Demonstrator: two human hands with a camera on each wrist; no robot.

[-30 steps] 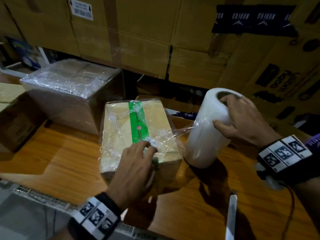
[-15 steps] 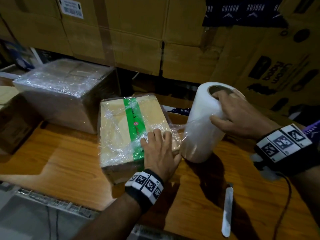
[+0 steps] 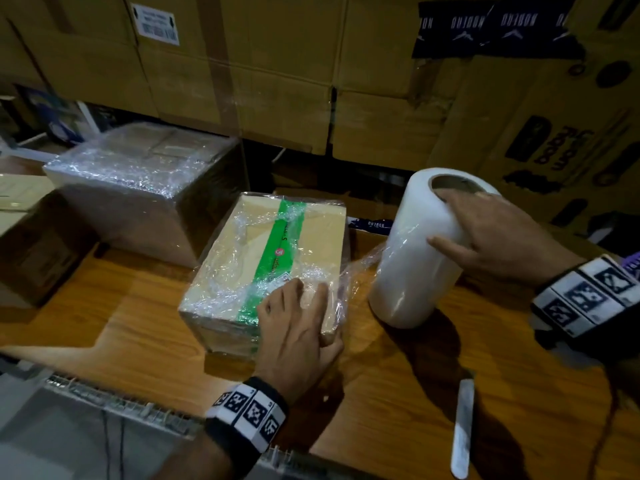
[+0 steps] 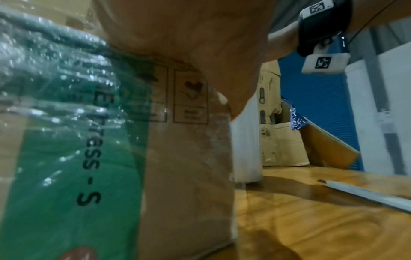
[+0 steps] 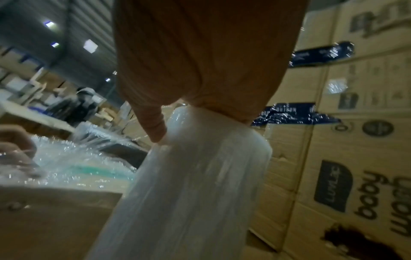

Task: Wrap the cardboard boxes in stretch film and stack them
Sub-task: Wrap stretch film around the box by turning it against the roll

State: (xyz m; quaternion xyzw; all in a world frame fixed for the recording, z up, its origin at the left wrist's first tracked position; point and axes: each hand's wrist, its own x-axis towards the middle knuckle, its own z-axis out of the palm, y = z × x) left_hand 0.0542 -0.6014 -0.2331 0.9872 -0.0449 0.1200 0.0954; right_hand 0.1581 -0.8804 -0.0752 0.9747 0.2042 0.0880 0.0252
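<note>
A small cardboard box (image 3: pixel 239 271) with a green tape stripe sits mid-table, partly covered in stretch film. My left hand (image 3: pixel 298 323) lies flat on its near right corner, fingers straight on the film, thumb down the box's right side. The left wrist view shows that box (image 4: pixel 177 176) close up under my palm. A white stretch film roll (image 3: pixel 415 254) stands upright just right of the box. My right hand (image 3: pixel 491 233) grips the roll's top, fingers hooked in the core and thumb on the side. A short span of film (image 3: pixel 360 271) runs from roll to box.
A larger film-wrapped box (image 3: pixel 138 178) stands at the back left, with a bare carton (image 3: pixel 31 244) further left. A white cutter (image 3: pixel 462 427) lies on the wooden table (image 3: pixel 121 323) near the front right. Stacked cartons (image 3: pixel 277 81) wall off the back.
My left hand slid from the box's near edge to its near right corner and flattened on the film. The right hand stayed on the roll, and the film span grew shorter.
</note>
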